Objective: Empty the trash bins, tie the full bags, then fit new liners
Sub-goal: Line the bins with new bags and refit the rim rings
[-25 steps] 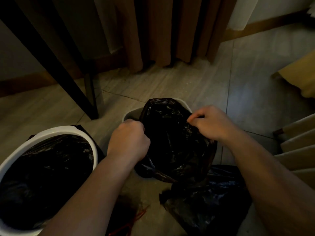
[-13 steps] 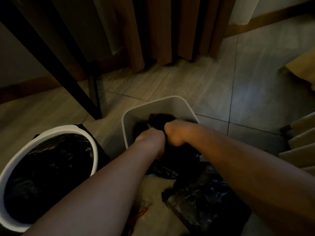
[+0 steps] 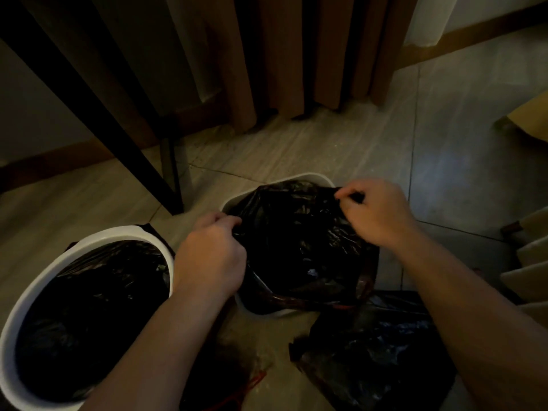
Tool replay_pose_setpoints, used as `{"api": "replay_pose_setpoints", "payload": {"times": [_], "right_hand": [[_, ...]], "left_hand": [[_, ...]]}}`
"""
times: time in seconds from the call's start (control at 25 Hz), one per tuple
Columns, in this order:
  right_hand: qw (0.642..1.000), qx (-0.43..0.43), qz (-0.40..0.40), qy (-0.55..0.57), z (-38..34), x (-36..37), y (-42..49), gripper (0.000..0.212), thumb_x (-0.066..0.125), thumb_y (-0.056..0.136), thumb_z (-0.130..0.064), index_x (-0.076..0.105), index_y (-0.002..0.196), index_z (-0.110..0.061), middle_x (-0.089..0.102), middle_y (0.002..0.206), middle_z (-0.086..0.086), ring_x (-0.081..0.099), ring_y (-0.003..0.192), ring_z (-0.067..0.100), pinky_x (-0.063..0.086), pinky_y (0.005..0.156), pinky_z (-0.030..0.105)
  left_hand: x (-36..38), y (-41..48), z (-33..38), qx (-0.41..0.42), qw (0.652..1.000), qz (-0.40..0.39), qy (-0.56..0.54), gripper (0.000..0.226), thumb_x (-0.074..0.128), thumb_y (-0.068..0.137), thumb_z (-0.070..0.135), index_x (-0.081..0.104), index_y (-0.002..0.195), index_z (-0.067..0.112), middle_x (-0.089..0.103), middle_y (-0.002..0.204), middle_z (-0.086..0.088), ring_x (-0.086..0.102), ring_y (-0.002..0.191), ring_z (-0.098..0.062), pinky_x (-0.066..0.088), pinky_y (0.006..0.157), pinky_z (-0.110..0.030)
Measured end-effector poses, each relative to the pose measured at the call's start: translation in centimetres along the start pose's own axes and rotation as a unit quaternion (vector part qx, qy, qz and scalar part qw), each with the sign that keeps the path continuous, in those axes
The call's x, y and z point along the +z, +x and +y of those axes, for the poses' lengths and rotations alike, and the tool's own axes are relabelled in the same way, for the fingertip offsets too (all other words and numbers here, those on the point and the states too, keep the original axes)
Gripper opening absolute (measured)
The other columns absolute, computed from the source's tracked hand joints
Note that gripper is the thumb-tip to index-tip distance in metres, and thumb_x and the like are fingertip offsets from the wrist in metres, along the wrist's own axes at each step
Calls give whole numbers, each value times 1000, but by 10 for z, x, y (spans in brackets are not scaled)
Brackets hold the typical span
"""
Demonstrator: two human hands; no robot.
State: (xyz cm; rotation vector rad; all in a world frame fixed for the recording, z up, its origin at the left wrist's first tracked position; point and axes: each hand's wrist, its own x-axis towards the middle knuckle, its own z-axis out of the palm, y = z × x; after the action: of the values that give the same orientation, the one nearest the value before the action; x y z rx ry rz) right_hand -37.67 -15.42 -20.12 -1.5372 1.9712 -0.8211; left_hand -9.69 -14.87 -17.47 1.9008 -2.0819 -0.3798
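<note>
Head view: the black liner [image 3: 296, 241] sits in the small white bin [image 3: 311, 176] on the floor. Its mouth faces up and its long axis, I judge, runs down into the bin. My left hand [image 3: 212, 256] grips its near-left edge and my right hand [image 3: 376, 215] pinches the far-right edge. Pulling too hard could tear the thin film or tip the bin, and an edge that slips free would fall inside.

We see through one wide-angle camera worn on the head, facing forward and steeply down at the floor [image 3: 296, 149]. It sits close. Forearms enter from 5 and 7 o'clock, and the left hand [image 3: 212, 256] and right hand [image 3: 376, 212] meet on the black liner [image 3: 296, 247] of a small bin [image 3: 308, 175] at centre. A round bin [image 3: 118, 232] fills 8 o'clock, and curtains [image 3: 281, 54] hang at 12.
</note>
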Motion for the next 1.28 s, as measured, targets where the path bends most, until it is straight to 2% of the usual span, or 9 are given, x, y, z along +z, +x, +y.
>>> {"api": "replay_pose_setpoints", "payload": {"times": [0.08, 0.2, 0.32, 0.44, 0.56, 0.72, 0.92, 1.04, 1.28], "right_hand": [[999, 30, 26, -36, 11, -5, 1, 15, 73, 91, -22, 72, 98, -35, 70, 86, -8, 61, 63, 4, 41, 55, 16], [991, 57, -16, -124, 17, -7, 8, 23, 74, 84, -13, 67, 104, -23, 67, 96, 4, 58, 77, 14, 44, 63, 27], [990, 51, -37, -123, 4, -7, 22, 43, 70, 82, -16, 55, 122, -21, 62, 108, 1, 60, 92, 21, 50, 74, 36], [989, 19, -55, -134, -16, 8, 44, 62, 62, 90, -34, 42, 149, -29, 57, 126, 3, 60, 113, 28, 49, 84, 40], [967, -45, -40, -248, -22, 29, 59, 41, 56, 101, -47, 61, 134, -24, 65, 121, 9, 63, 107, 31, 49, 80, 37], [970, -113, 1, -214, -8, 32, 59, 25, 59, 104, -33, 70, 124, -23, 64, 112, 3, 61, 100, 24, 51, 79, 35], [981, -129, -33, -138, -5, 12, 65, 20, 69, 96, -32, 78, 110, -20, 71, 110, 4, 65, 101, 23, 55, 90, 39], [985, -100, -75, -120, -5, 5, 74, 14, 72, 94, -23, 80, 106, -22, 75, 101, -2, 69, 95, 17, 58, 89, 36], [993, -59, -80, -66, -2, 24, 103, 12, 66, 102, -25, 72, 92, -26, 69, 82, -9, 66, 78, 11, 48, 64, 25]], "left_hand": [[-2, -6, -7, -24, 999, 1, 34, 57, 54, 97, 14, 53, 153, 23, 45, 155, 2, 59, 126, -27, 51, 94, -38], [4, -10, -13, -48, 992, -48, 102, 66, 55, 97, 23, 38, 161, 25, 33, 161, 0, 60, 123, -31, 54, 83, -42], [8, 1, -14, -57, 983, -94, 148, 55, 52, 97, 44, 49, 149, 27, 41, 150, -4, 61, 115, -32, 48, 73, -39], [7, 17, -14, -72, 980, -92, 164, 57, 47, 96, 59, 55, 145, 32, 45, 152, -6, 59, 124, -34, 49, 79, -42], [9, 36, -12, -27, 987, -49, 150, 38, 47, 103, 45, 69, 128, 27, 56, 132, -4, 63, 111, -29, 45, 73, -37], [12, 53, -19, -5, 991, -27, 132, 20, 61, 96, 15, 75, 110, 16, 62, 108, -7, 59, 86, -23, 46, 67, -35], [13, 56, -28, 3, 992, -12, 127, 43, 67, 88, 10, 72, 130, 21, 59, 134, -4, 60, 119, -31, 55, 82, -43], [19, 56, -28, 14, 987, -17, 161, 45, 64, 90, 15, 67, 134, 23, 55, 138, 2, 58, 123, -29, 47, 75, -40], [18, 78, -30, -8, 984, -90, 155, 58, 67, 94, 15, 53, 149, 24, 50, 147, -8, 58, 126, -33, 55, 85, -43]]}}
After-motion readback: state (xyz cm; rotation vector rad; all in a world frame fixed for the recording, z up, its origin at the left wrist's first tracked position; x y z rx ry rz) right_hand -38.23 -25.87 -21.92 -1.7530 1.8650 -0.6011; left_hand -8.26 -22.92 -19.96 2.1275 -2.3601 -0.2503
